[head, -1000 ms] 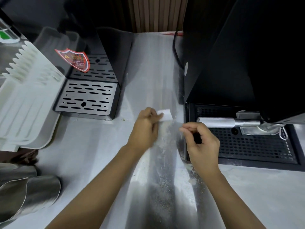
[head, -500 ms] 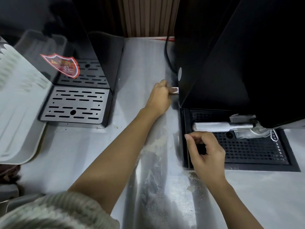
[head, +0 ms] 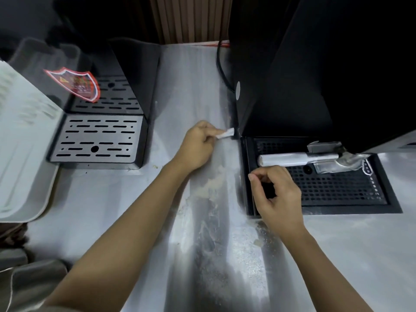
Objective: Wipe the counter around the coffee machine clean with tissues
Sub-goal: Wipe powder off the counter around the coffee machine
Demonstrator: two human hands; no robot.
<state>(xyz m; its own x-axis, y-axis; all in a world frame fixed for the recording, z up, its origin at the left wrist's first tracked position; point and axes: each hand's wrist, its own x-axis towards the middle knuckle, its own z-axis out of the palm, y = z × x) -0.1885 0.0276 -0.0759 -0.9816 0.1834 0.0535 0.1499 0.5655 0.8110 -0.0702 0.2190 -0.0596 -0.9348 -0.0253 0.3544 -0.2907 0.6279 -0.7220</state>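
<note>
Left grip [head: 198, 144]: pinches a folded tissue [head: 225, 133] between thumb and fingers, low over the worktop [head: 191, 75].
Tissue: a small, white, flat strip. Its long axis runs out of the grip to the right, towards the coffee machine [head: 315, 75].
Tissue tip: at the corner where the black body meets the drip tray [head: 337, 192]; I cannot tell whether it touches.
Right grip [head: 278, 195]: fingers curled, with nothing seen inside them. It hangs over the tray's left edge, nearer the person than the left grip.
Residue: a pale powdery smear [head: 209, 188] lies just on the person's side of the left grip, between the two grips. Dark specks [head: 261, 239] lie further back, beside the right wrist.
Deciding relation: the dirt runs along the machine's left edge, on the near side of the tissue. The left grip is the nearer one and the only one holding tissue.
Likely next move: a pull towards the person along that edge.
Left of the left grip: a slotted metal tray [head: 96, 138], well apart.
</note>
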